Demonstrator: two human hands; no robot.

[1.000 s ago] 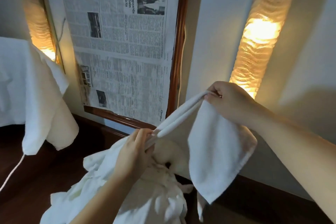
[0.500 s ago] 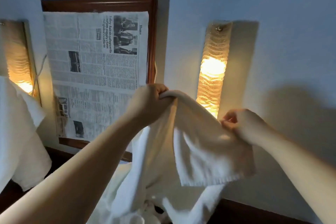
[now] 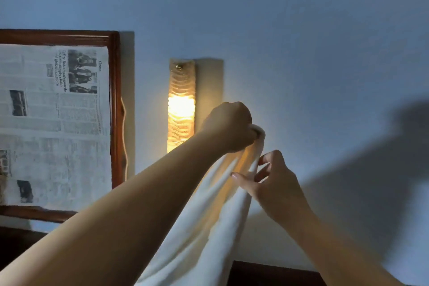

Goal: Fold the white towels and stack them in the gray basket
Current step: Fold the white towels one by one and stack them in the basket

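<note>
Towel: a white towel (image 3: 204, 220) hangs in a long bunched drape from the centre of the frame down to the bottom edge, lit warm near its top by the lamp behind it.
Left hand: the left hand (image 3: 228, 126), centre of the frame, is fisted round the towel's top end and holds it up.
Right hand: the right hand (image 3: 269, 181), just below and to the right, pinches the towel's right edge between thumb and fingertips, the other fingers spread loosely.
Basket: not in view.
Step in hand: probably finding an edge so the cloth can be spread flat.
Doing it well: run the right-hand pinch along the hem to a corner, keep the top grip firm, then pull the two hands apart until the edge is taut.
Surroundings: a lit wall lamp (image 3: 181, 109) left of centre; a framed newspaper (image 3: 53, 121) at far left; a dark ledge (image 3: 267, 274) along the bottom.
</note>
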